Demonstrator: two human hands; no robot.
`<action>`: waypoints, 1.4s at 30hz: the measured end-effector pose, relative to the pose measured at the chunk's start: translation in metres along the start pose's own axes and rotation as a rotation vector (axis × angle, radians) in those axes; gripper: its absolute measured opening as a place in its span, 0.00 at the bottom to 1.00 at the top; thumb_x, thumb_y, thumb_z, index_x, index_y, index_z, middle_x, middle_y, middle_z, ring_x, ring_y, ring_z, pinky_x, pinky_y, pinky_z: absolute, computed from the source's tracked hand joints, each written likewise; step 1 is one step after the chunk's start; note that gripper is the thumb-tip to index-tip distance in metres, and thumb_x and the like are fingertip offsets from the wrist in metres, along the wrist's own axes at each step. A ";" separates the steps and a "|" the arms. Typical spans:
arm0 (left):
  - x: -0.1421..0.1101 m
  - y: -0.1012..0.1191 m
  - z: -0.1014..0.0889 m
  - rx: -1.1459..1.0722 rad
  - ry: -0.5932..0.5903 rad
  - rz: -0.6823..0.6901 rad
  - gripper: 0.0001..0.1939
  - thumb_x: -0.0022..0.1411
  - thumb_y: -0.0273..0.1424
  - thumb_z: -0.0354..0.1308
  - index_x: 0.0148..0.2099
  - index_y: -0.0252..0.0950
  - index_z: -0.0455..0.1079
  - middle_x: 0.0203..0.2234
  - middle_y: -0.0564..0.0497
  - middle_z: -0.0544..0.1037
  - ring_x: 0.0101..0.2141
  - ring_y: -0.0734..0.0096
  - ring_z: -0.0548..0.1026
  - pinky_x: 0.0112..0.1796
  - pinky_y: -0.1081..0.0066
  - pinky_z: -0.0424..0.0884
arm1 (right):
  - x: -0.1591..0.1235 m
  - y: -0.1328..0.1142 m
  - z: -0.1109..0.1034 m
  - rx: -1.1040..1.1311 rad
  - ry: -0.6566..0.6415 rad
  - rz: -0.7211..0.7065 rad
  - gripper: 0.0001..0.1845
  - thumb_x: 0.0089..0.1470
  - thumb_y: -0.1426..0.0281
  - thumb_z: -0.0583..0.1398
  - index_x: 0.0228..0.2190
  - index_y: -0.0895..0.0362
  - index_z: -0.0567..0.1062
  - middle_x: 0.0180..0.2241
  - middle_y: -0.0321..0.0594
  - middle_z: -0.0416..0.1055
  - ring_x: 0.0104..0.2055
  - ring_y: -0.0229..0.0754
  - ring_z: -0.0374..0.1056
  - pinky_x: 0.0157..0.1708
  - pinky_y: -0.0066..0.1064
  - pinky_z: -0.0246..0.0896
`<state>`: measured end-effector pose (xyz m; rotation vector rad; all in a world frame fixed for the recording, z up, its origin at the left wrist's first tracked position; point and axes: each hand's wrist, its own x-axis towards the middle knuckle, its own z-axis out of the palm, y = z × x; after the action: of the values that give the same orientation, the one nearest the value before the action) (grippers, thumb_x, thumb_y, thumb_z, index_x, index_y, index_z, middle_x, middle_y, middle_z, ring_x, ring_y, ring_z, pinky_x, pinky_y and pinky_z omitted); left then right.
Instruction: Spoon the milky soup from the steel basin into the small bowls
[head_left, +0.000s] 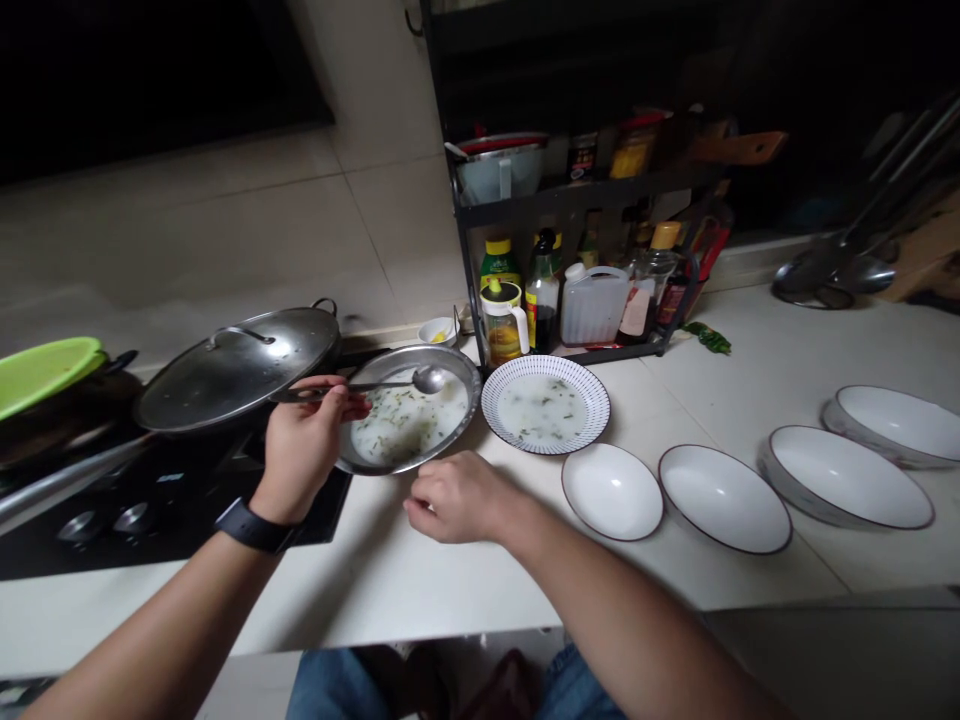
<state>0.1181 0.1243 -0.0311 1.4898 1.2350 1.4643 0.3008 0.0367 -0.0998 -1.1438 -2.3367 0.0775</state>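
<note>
Our left hand [304, 440] has fingers clamped on ladle [430, 379] over basin [472, 402]; right hand [457, 497] at basin's 5 o'clock, fingers curled together. Plate [546, 405] at basin's 3 o'clock.

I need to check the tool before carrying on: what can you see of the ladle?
The ladle looks metallic, with a small, rounded, shiny scoop and a long, slim handle, darker towards the held end. The left hand holds the handle, whose end juts out past the hand. It lies roughly level across the metal basin, scoop towards the far right side, above the pale liquid with green bits. Whether the scoop touches the liquid or holds any can't be told.
</note>
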 end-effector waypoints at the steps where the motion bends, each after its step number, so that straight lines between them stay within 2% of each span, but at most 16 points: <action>1: 0.001 -0.004 -0.007 0.052 0.000 -0.012 0.15 0.59 0.40 0.65 0.43 0.37 0.71 0.27 0.50 0.80 0.29 0.61 0.83 0.37 0.62 0.81 | 0.000 0.000 0.000 -0.003 0.001 0.000 0.16 0.61 0.64 0.61 0.24 0.56 0.80 0.27 0.37 0.78 0.28 0.39 0.71 0.25 0.33 0.52; 5: -0.007 -0.015 -0.025 0.246 -0.029 -0.035 0.14 0.60 0.41 0.65 0.43 0.38 0.72 0.27 0.47 0.82 0.29 0.58 0.83 0.32 0.65 0.79 | 0.001 0.001 0.000 -0.008 -0.005 -0.004 0.16 0.61 0.64 0.60 0.25 0.57 0.81 0.27 0.38 0.78 0.28 0.39 0.70 0.25 0.33 0.51; 10: -0.023 -0.021 -0.027 0.364 -0.081 0.018 0.16 0.60 0.44 0.64 0.43 0.38 0.73 0.29 0.46 0.84 0.31 0.56 0.84 0.29 0.68 0.77 | 0.000 0.001 -0.001 0.001 -0.003 0.002 0.16 0.62 0.64 0.60 0.25 0.57 0.81 0.27 0.38 0.78 0.28 0.39 0.70 0.26 0.32 0.53; 14: -0.023 -0.022 -0.021 0.223 -0.070 -0.103 0.17 0.58 0.43 0.66 0.42 0.36 0.73 0.27 0.47 0.82 0.29 0.57 0.84 0.30 0.66 0.79 | 0.000 0.001 -0.001 0.008 0.001 -0.001 0.16 0.62 0.64 0.60 0.26 0.57 0.81 0.27 0.38 0.78 0.28 0.40 0.71 0.26 0.32 0.54; 18: -0.014 -0.021 -0.018 -0.033 0.010 -0.240 0.13 0.53 0.35 0.67 0.38 0.36 0.70 0.25 0.50 0.80 0.25 0.61 0.82 0.32 0.64 0.81 | 0.000 0.001 -0.002 -0.009 -0.009 0.002 0.16 0.62 0.65 0.60 0.25 0.57 0.81 0.27 0.38 0.78 0.28 0.39 0.70 0.25 0.33 0.52; 21: -0.008 -0.019 -0.019 -0.110 0.039 -0.277 0.12 0.52 0.32 0.66 0.38 0.36 0.70 0.25 0.50 0.80 0.25 0.62 0.82 0.31 0.64 0.81 | 0.000 0.001 -0.002 -0.012 -0.009 0.001 0.16 0.62 0.65 0.59 0.25 0.56 0.81 0.27 0.38 0.78 0.28 0.39 0.70 0.25 0.33 0.51; 26: -0.001 -0.010 -0.019 -0.147 0.061 -0.292 0.10 0.51 0.29 0.65 0.37 0.36 0.71 0.24 0.51 0.80 0.25 0.62 0.82 0.31 0.63 0.81 | 0.000 0.001 -0.001 -0.006 0.004 -0.001 0.16 0.61 0.65 0.59 0.25 0.56 0.80 0.27 0.38 0.78 0.28 0.40 0.71 0.25 0.33 0.52; 31: 0.006 0.006 -0.014 -0.190 0.071 -0.241 0.09 0.50 0.28 0.67 0.35 0.35 0.72 0.23 0.50 0.80 0.24 0.63 0.81 0.31 0.64 0.80 | 0.000 0.000 -0.001 -0.005 -0.003 0.006 0.16 0.61 0.65 0.60 0.25 0.57 0.81 0.27 0.38 0.78 0.28 0.39 0.71 0.26 0.33 0.52; 38: 0.004 0.039 0.008 -0.212 0.010 -0.206 0.10 0.49 0.28 0.67 0.35 0.34 0.72 0.23 0.50 0.80 0.26 0.63 0.82 0.31 0.67 0.79 | 0.002 -0.001 -0.004 -0.014 -0.060 0.021 0.16 0.62 0.64 0.60 0.26 0.56 0.81 0.28 0.38 0.79 0.29 0.39 0.71 0.25 0.33 0.50; 42: 0.003 0.045 0.025 -0.234 -0.051 -0.189 0.09 0.51 0.28 0.66 0.35 0.33 0.71 0.22 0.48 0.80 0.25 0.63 0.81 0.30 0.66 0.80 | 0.003 -0.001 -0.006 -0.024 -0.083 0.028 0.16 0.62 0.64 0.60 0.27 0.56 0.82 0.30 0.38 0.80 0.30 0.40 0.73 0.25 0.33 0.51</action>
<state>0.1497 0.1173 0.0097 1.2137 1.1000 1.3836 0.3018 0.0371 -0.0935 -1.2062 -2.4002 0.1085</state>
